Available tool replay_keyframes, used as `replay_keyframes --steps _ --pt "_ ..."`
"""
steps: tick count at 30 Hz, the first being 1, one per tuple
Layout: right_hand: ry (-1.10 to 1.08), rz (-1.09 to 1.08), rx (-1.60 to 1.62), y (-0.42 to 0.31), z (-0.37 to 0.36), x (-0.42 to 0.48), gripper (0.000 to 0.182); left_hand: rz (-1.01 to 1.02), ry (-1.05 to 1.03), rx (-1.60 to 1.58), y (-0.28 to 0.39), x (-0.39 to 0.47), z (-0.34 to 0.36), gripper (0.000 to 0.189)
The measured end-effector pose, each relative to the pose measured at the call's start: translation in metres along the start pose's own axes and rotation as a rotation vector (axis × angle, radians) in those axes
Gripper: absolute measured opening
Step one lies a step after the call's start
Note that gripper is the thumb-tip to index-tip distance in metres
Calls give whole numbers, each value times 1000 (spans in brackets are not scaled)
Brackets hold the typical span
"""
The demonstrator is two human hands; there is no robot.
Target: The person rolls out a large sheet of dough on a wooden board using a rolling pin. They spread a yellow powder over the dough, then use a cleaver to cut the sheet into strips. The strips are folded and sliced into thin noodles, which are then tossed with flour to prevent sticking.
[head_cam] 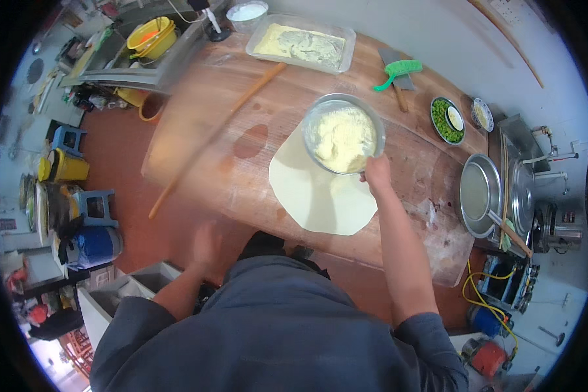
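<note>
A round metal bowl [309, 128] hangs or rests over the far part of a rolled-out dough sheet [345, 206]; which of the two I cannot tell. My right hand [378, 172] grips the bowl's near right rim. Inside the bowl is a pale yellow, paste-like mixture [345, 134]. The dough lies flat on the wooden worktop [255, 201], with a shadow across it. My left hand [208, 242] is low at the left, off the table's near edge, and motion blur hides its fingers.
A long wooden rolling pin [257, 88] slants across the left side. At the back are a plastic tub [349, 51] of yellowish mixture and a green brush [404, 68] on a scraper [401, 100]. Chopped greens [441, 111] and a large metal basin [463, 188] stand right.
</note>
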State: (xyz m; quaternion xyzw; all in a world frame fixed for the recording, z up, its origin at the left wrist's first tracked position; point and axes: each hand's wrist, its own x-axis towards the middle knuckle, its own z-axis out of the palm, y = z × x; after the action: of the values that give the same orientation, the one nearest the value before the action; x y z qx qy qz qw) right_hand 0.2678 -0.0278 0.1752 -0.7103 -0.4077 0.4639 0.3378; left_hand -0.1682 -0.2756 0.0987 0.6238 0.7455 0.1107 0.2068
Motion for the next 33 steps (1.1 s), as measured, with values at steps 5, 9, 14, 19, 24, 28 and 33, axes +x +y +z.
replay_keyframes --steps 5,9,14,19,24,28,33 --pt "-8 -12 99 -11 9 30 20 -193 -43 21 19 -54 -27 49" --pt "40 7 76 -38 2 36 21 -114 109 -12 -37 -66 -5 51" --pt "29 -22 1 -42 -66 30 28 -168 100 -40 -61 -63 12 54" --pt "228 -69 -119 -33 -102 3 28 -204 -343 119 4 -52 -51 46" --pt "298 -22 -159 -10 -125 -3 29 -310 -78 -120 -93 -33 17 36" --pt "248 62 -114 -24 -115 8 30 -199 -73 -162 -137 -1 39 35" --pt "174 -47 -42 -64 -55 33 26 -148 -13 -195 -123 35 30 37"
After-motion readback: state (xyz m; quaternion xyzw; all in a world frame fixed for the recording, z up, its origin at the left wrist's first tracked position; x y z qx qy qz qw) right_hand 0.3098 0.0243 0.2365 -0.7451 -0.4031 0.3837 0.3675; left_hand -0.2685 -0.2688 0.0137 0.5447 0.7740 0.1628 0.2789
